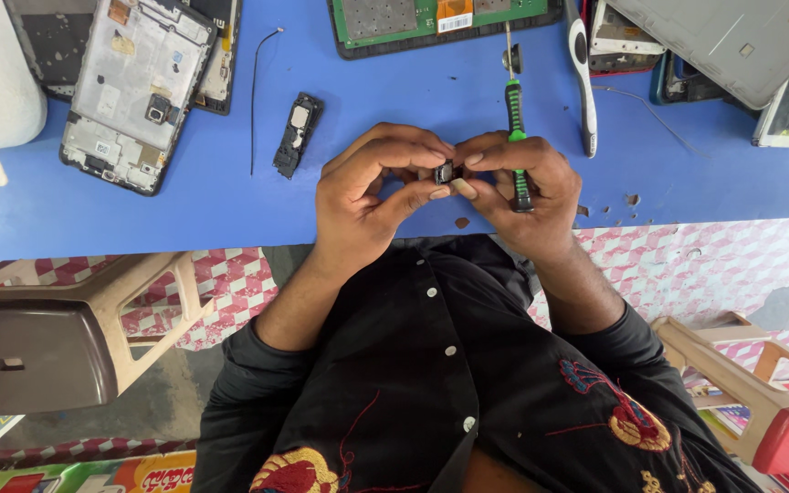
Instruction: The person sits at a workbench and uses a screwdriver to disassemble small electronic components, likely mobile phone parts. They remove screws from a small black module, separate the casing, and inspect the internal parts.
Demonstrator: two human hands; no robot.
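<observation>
Both of my hands meet over the near edge of the blue table. My left hand and my right hand pinch a small black phone part between thumbs and fingertips. A green-and-black screwdriver also lies under my right hand's fingers, its shaft pointing away from me. A black speaker module rests on the table just left of my left hand, beside a thin black wire.
An opened phone frame lies at the far left, a green circuit board at the top middle, a white tool and several phone parts at the right. Plastic stools stand on either side of me.
</observation>
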